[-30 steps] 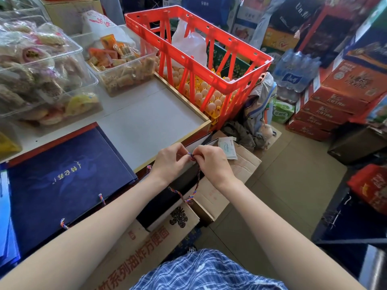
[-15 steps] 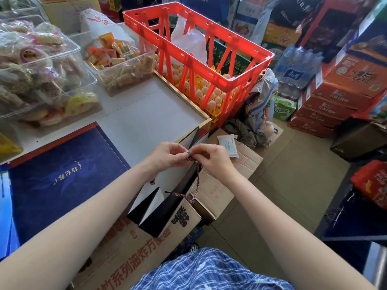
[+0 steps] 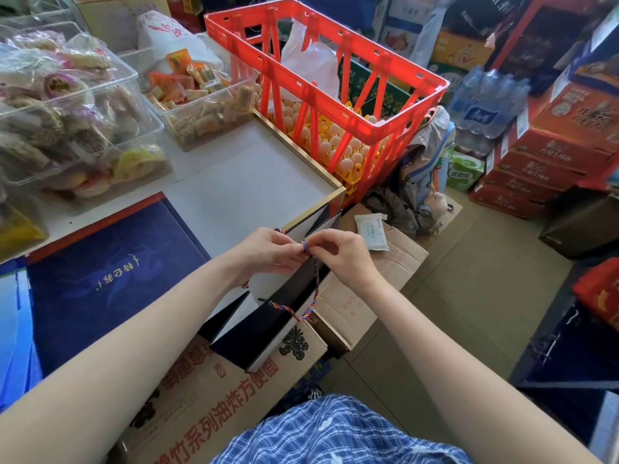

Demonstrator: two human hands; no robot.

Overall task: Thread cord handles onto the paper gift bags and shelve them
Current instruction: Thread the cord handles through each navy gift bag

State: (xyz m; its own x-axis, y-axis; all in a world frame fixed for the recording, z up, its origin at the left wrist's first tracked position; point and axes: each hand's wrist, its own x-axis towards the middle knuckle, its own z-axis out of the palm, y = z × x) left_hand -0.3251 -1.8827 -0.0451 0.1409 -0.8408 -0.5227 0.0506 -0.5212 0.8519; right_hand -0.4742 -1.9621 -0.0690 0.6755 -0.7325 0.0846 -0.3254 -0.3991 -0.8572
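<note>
Both hands pinch the cord (image 3: 315, 289) between their fingers above the dark gift bag (image 3: 268, 326). The left hand (image 3: 268, 252) and right hand (image 3: 341, 256) meet at its end. The cord loops down to the bag's edge.

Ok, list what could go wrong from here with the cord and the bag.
1. Both the left hand and the right hand pinch the cord at one small spot; a slip could undo the knot being worked.
2. The open gift bag hangs off the counter edge over cardboard boxes; it might drop or crease.
3. The slack loop could snag on the box flap.
</note>
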